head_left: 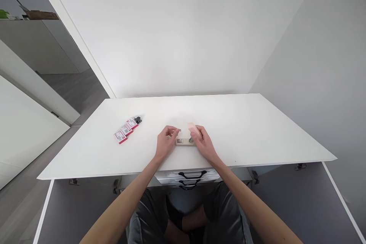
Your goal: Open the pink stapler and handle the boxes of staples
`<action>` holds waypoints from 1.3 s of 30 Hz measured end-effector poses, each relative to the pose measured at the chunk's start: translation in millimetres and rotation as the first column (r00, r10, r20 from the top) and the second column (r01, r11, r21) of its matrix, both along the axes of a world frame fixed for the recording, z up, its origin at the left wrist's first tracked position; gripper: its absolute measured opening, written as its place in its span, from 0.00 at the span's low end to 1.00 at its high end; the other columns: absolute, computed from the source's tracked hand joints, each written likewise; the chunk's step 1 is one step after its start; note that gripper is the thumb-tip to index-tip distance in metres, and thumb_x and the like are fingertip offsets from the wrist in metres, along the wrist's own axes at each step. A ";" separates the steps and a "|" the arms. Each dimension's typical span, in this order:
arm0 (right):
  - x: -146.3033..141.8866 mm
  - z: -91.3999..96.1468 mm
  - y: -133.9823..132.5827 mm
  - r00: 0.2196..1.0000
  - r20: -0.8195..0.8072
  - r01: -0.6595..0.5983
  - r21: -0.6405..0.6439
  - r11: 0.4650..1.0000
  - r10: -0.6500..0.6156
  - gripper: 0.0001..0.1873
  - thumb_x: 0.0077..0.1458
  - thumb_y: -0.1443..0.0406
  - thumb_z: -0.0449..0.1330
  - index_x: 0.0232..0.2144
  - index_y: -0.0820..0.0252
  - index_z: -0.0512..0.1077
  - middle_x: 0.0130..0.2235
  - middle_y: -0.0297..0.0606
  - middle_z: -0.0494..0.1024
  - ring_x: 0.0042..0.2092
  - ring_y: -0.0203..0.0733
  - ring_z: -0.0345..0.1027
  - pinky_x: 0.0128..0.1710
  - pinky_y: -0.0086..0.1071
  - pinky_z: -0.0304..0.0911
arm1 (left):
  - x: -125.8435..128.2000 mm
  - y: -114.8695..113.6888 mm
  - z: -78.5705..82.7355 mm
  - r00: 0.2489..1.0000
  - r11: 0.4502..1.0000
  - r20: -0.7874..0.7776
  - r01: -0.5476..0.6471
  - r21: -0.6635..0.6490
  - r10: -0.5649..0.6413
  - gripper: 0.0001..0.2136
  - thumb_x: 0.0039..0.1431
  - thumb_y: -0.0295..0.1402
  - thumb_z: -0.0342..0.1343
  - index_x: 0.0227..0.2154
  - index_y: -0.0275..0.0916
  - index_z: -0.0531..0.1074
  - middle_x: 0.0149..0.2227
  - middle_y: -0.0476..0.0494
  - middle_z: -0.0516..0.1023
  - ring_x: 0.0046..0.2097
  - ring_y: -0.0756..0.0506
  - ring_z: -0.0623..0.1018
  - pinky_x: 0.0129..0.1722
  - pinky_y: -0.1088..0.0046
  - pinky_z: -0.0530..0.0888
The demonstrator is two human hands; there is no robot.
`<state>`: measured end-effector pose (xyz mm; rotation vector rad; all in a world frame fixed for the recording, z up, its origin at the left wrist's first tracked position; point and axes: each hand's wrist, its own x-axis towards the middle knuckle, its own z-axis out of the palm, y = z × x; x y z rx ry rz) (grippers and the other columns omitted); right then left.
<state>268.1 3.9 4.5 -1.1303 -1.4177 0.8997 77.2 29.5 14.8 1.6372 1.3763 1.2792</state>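
Note:
My right hand (202, 142) is closed around a small pale pink block (193, 127), whose top end sticks out past the fingers. To its left, my left hand (168, 140) pinches a tiny item (179, 130) at the fingertips, too small to name. Between the hands a flat beige piece (184, 142) with a black-and-white square code on it lies on the white tabletop (228, 122). A small dark metallic bit (191, 140) shows at its right end, partly covered by my right hand.
Several red-and-white labelled boxes (126, 129) lie in a slanting row at the left, with a black clip-like object (137, 119) at their far end. Drawers with black handles (192, 175) sit below the front edge. A white wall (183, 38) rises behind the table.

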 end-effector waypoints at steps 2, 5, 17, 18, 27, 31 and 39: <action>-0.5 -0.6 0.3 1.000 0.022 0.003 0.001 1.000 -0.003 0.20 0.67 0.49 0.56 0.52 0.54 0.70 0.48 0.40 0.78 0.46 0.46 0.74 0.45 0.39 0.70 | -2.8 2.2 -0.5 0.994 0.998 0.095 -0.054 -0.024 0.056 0.12 0.64 0.46 0.61 0.37 0.42 0.74 0.40 0.44 0.82 0.40 0.44 0.81 0.43 0.65 0.76; -1.9 -3.2 1.4 0.996 0.087 0.006 0.017 1.000 -0.007 0.20 0.67 0.50 0.57 0.54 0.53 0.71 0.52 0.41 0.79 0.50 0.49 0.75 0.50 0.42 0.70 | -5.3 3.4 -2.4 0.983 0.996 0.165 -0.085 -0.006 0.085 0.14 0.63 0.47 0.61 0.39 0.41 0.71 0.41 0.42 0.82 0.40 0.45 0.82 0.44 0.65 0.77; -8.8 -15.1 2.1 0.914 0.396 0.026 0.151 0.988 -0.085 0.23 0.72 0.55 0.51 0.64 0.50 0.68 0.60 0.41 0.77 0.60 0.51 0.72 0.58 0.44 0.68 | -5.7 2.5 -5.8 0.941 0.977 0.268 -0.212 -0.016 0.208 0.14 0.63 0.46 0.61 0.41 0.41 0.68 0.43 0.41 0.82 0.38 0.47 0.79 0.43 0.66 0.75; -9.6 -15.5 2.0 0.898 0.430 0.031 0.155 0.987 -0.096 0.24 0.72 0.55 0.50 0.65 0.49 0.68 0.60 0.41 0.77 0.59 0.51 0.72 0.57 0.44 0.69 | -5.8 2.6 -6.3 0.936 0.976 0.278 -0.219 -0.016 0.214 0.14 0.63 0.46 0.61 0.41 0.41 0.68 0.43 0.41 0.82 0.38 0.47 0.79 0.44 0.66 0.75; -14.8 -16.2 4.7 0.845 0.530 -0.019 0.146 0.989 -0.062 0.27 0.73 0.56 0.49 0.70 0.49 0.61 0.61 0.43 0.75 0.59 0.53 0.71 0.55 0.47 0.70 | -5.8 0.3 -6.2 0.922 0.973 0.315 -0.227 -0.031 0.226 0.13 0.63 0.44 0.62 0.41 0.41 0.69 0.42 0.42 0.81 0.39 0.46 0.79 0.44 0.66 0.74; -17.4 -15.4 9.3 0.853 0.521 -0.061 0.120 0.991 -0.011 0.27 0.72 0.56 0.50 0.70 0.48 0.60 0.59 0.43 0.75 0.59 0.52 0.70 0.57 0.48 0.69 | -23.8 -10.2 -5.7 0.938 0.979 0.281 -0.203 -0.030 0.203 0.15 0.62 0.45 0.63 0.41 0.41 0.69 0.42 0.42 0.80 0.42 0.45 0.80 0.46 0.65 0.75; -77.0 -20.6 48.0 0.894 0.446 -0.020 0.118 0.993 -0.035 0.26 0.71 0.60 0.49 0.68 0.52 0.62 0.57 0.45 0.75 0.58 0.52 0.69 0.57 0.48 0.67 | -90.0 -38.5 -4.8 0.956 0.977 0.206 -0.194 -0.084 0.208 0.18 0.59 0.48 0.65 0.42 0.41 0.70 0.40 0.43 0.80 0.42 0.44 0.80 0.45 0.65 0.75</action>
